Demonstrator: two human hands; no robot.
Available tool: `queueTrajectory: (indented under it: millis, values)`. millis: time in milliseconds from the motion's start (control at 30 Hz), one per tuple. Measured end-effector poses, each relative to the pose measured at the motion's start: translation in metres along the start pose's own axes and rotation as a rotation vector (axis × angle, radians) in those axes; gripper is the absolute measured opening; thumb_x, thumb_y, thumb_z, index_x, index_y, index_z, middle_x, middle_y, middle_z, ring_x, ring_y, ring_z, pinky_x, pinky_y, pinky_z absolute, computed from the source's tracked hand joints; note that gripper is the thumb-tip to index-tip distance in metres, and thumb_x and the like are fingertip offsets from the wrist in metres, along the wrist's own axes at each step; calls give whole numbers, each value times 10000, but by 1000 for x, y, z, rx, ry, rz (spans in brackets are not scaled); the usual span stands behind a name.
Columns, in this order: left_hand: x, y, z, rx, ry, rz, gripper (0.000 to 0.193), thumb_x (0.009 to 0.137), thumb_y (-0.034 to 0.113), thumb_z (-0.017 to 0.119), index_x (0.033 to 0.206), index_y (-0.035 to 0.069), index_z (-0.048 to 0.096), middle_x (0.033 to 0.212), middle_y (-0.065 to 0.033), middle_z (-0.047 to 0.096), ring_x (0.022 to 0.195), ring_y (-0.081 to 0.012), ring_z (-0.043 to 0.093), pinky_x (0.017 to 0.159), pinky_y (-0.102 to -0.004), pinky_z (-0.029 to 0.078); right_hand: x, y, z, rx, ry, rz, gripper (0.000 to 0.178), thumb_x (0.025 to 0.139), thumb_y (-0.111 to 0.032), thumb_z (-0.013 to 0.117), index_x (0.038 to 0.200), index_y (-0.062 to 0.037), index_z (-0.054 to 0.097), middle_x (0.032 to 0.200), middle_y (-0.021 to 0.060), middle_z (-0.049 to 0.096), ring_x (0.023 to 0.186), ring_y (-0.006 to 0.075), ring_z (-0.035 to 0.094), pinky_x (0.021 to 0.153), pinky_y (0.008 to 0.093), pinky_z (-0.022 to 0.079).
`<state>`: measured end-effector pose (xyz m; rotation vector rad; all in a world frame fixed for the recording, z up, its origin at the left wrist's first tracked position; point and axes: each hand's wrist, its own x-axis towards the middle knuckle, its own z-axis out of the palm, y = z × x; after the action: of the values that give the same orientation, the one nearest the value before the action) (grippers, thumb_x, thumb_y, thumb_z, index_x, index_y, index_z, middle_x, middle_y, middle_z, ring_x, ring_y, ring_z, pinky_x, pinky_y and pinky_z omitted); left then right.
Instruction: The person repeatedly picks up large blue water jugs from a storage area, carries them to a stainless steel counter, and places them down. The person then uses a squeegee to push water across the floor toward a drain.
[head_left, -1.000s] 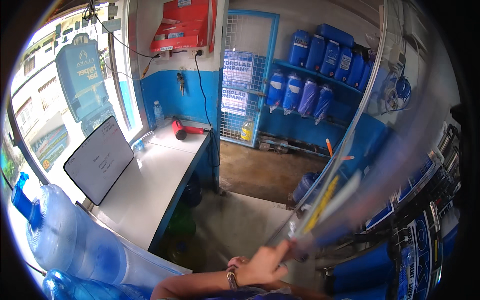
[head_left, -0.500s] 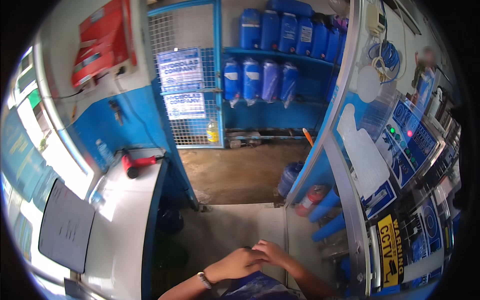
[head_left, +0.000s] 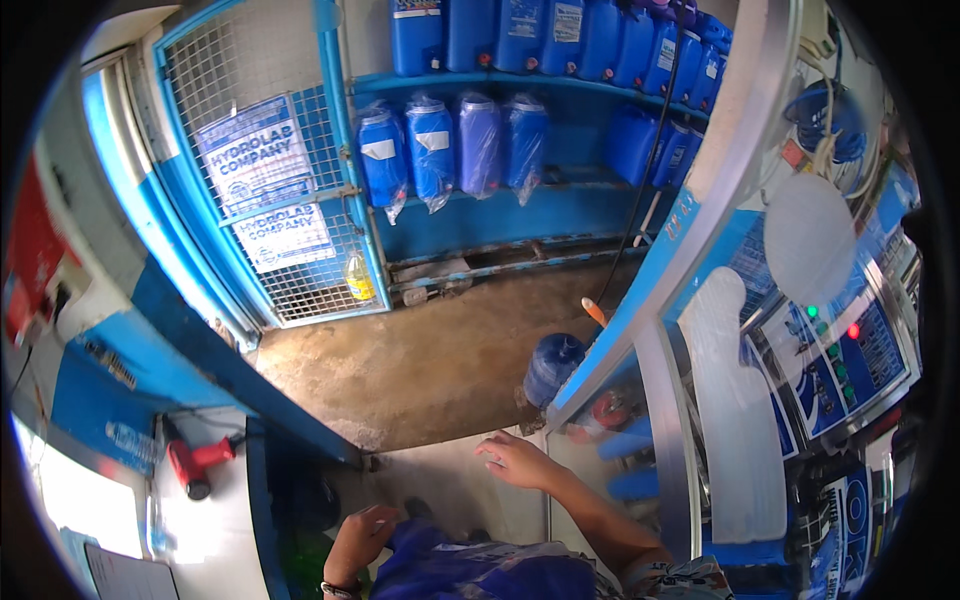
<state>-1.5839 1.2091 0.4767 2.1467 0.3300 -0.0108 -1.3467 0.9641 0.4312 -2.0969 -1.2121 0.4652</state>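
Note:
My right hand [head_left: 515,460] reaches forward over the threshold, fingers stretched out and slightly bent, holding nothing that I can see. Lower and to the left, my left hand [head_left: 362,540] hangs beside my body with loosely bent fingers and nothing visible in it. A bracelet [head_left: 337,590] circles that wrist. Between my forearms lies a blue, shiny, creased surface [head_left: 460,572]; whether it is clothing or a wrapped object I cannot tell. Beyond my right hand, a blue round water jug [head_left: 553,370] stands on the floor by the door frame.
Ahead, a doorway opens onto a brown floor [head_left: 430,360] and blue shelves [head_left: 480,222] with several blue containers, some in clear plastic. A mesh door [head_left: 300,190] stands left. A red heat gun [head_left: 192,462] lies on the white counter [head_left: 195,545]. A glass panel [head_left: 610,440] edges my right.
My hands were together in front of me; now they are apart, the right one further forward. The view has shifted, with the doorway and shelves further left and the heat gun lower.

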Motion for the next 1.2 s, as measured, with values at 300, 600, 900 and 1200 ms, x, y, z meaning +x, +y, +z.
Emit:
queueTrajectory:
  millis: [300,600,900,1200]
  values:
    - [266,-37,-78,-14,-228,55,265,823,88,645,1080,28,676,1009,-196,680,911,-316,684,790,-371,534,110,114,-47,-52,305,535,404,851,-160,665,1233,-131,538,1084,202,556,872,362,627,790,437,512]
    - [537,77,-7,138,-860,844,411,833,129,696,1219,22,605,1138,-179,652,1032,-283,648,878,-364,513,178,101,-147,-247,775,346,364,861,-106,654,1212,-96,560,1107,177,547,1010,361,587,830,429,506]
    - [612,209,143,118,-1300,1211,260,932,132,566,1132,-18,637,1048,-168,675,981,-275,630,876,-366,483,112,173,-216,-338,1265,641,248,837,-66,629,1081,-49,585,1070,144,522,1002,357,561,851,408,462]
    - [631,300,210,-177,-1743,1113,396,894,116,595,1260,-31,550,1212,-182,604,1113,-269,585,941,-369,459,104,96,-263,-129,1608,618,147,844,-32,613,988,-50,635,938,129,617,909,282,632,729,367,498]
